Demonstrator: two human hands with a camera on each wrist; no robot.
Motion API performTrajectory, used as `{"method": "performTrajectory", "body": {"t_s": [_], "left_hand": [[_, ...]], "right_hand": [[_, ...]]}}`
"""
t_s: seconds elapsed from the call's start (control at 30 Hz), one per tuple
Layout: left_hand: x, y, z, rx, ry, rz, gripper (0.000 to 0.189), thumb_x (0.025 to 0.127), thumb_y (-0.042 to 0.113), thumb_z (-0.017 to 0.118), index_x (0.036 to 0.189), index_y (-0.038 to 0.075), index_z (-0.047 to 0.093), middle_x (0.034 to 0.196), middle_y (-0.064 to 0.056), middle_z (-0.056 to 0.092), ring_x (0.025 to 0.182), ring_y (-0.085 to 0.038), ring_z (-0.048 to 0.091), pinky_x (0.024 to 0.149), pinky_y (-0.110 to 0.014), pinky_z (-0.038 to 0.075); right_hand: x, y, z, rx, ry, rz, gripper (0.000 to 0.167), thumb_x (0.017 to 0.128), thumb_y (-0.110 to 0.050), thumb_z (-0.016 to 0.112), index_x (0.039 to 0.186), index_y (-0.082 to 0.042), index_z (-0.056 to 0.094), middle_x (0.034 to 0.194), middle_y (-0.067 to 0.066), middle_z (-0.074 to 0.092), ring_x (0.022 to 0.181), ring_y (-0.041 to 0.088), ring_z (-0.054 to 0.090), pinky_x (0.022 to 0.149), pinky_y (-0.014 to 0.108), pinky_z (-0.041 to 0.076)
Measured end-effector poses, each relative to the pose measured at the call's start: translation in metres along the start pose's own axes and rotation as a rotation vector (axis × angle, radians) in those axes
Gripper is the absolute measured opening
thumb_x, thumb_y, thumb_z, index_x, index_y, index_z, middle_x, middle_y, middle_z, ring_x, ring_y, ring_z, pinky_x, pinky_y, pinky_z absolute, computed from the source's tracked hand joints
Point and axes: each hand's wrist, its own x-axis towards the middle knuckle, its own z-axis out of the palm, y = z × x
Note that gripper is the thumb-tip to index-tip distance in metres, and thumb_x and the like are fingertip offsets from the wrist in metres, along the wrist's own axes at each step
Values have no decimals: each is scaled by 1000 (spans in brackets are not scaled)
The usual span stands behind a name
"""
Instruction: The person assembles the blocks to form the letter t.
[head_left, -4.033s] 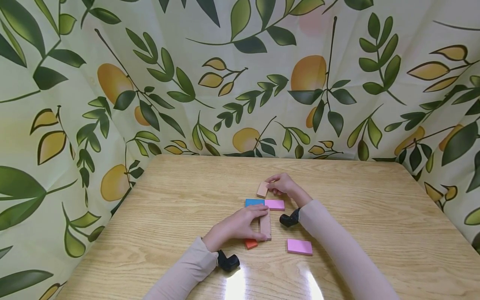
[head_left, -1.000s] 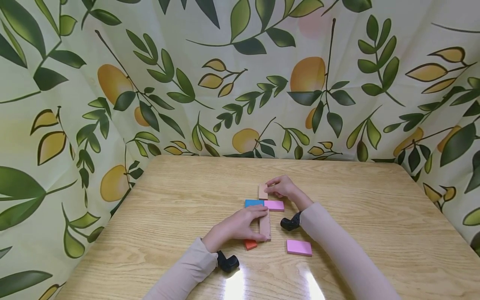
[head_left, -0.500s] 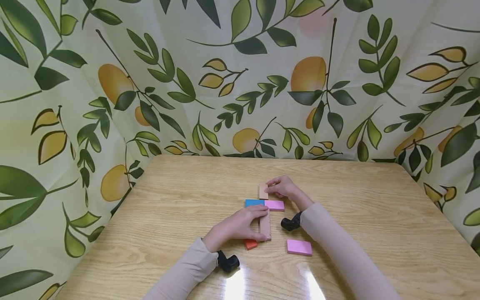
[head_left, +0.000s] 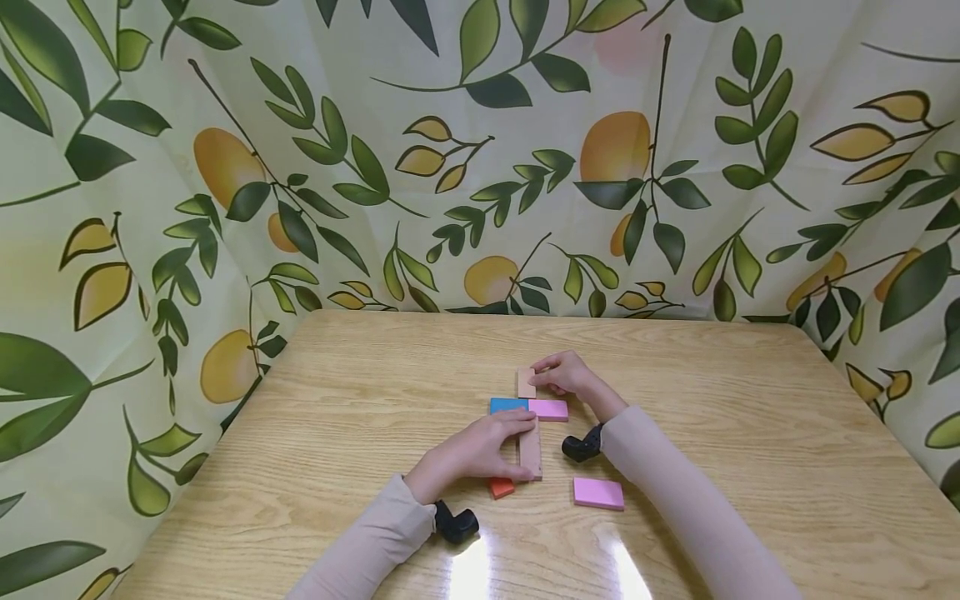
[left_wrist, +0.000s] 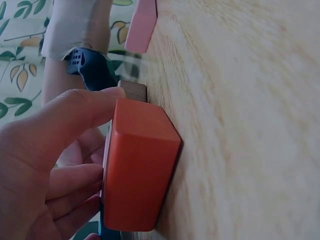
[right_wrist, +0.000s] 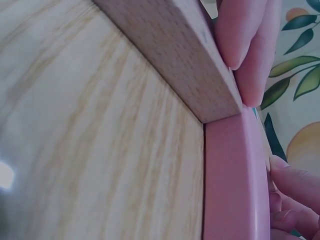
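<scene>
Nearest on the table (head_left: 337, 392) are a black wrist camera (head_left: 457, 525) on the left sleeve and, to its right, the near pink block (head_left: 598, 493), flat, apart from the rest, its long axis running left to right. The red block (left_wrist: 142, 170) lies partly under the left hand (head_left: 480, 444), just left of the near end of the long tan block (head_left: 530, 450). That block points near to far, its far end meeting the far pink block (head_left: 549, 410). The hand's thumb is at its near end and fingertips at its far end; whether they pinch or only press, I cannot tell. The blue block (head_left: 508, 405) sits end to end with the far pink block, on its left, in a left-right row. Just beyond their seam is the small tan block (head_left: 526, 382), long axis near to far. The right hand (head_left: 566, 372), on its right, pinches it between thumb and fingers. Behind hangs leaf-print cloth (head_left: 442, 279).
</scene>
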Motion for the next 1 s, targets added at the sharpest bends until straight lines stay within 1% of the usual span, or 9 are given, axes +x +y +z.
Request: {"method": "performTrajectory", "body": {"t_s": [0.17,0.4,0.53,0.63,0.87,1.0], "left_hand": [[0,-1,0,-8,-9,-7,74,82,42,74,143,11,48,153,-1,44,145,-18,37,121,-33,33],[1,-2,1,-2,0,11,73,81,41,74,142,9,49,152,-3,45,144,-20,39,120,-34,35],[2,-2,1,-15,0,12,73,81,41,74,142,9,49,152,-3,45,144,-20,39,120,-35,34],[2,-2,1,-6,-2,13,73,81,41,74,142,9,49,152,-3,45,144,-20,39,120,-35,34],[2,-2,2,-13,-16,2,74,82,43,74,142,9,48,153,-3,43,145,-19,38,121,-34,34],[2,-3,2,-21,-18,-6,74,82,44,74,142,10,48,154,-2,42,145,-19,38,120,-35,35]], "right_hand": [[0,1,0,5,-2,9,38,84,-12,73,118,3,65,58,-5,47,51,9,40,48,18,32],[0,1,-1,0,-2,9,37,85,-13,73,118,2,66,60,-4,48,52,9,40,48,18,33],[-1,2,-1,-2,-3,4,37,85,-13,73,118,3,66,60,-5,48,52,8,41,48,18,33],[-1,2,-1,-3,0,4,37,85,-13,73,118,3,66,59,-5,48,52,8,41,48,18,33],[-2,2,-1,-1,0,6,37,84,-13,74,117,2,67,57,-5,47,50,8,40,48,18,32],[-2,1,-1,2,-3,-9,36,84,-12,73,116,3,67,58,-5,48,51,8,40,47,18,32]]}}
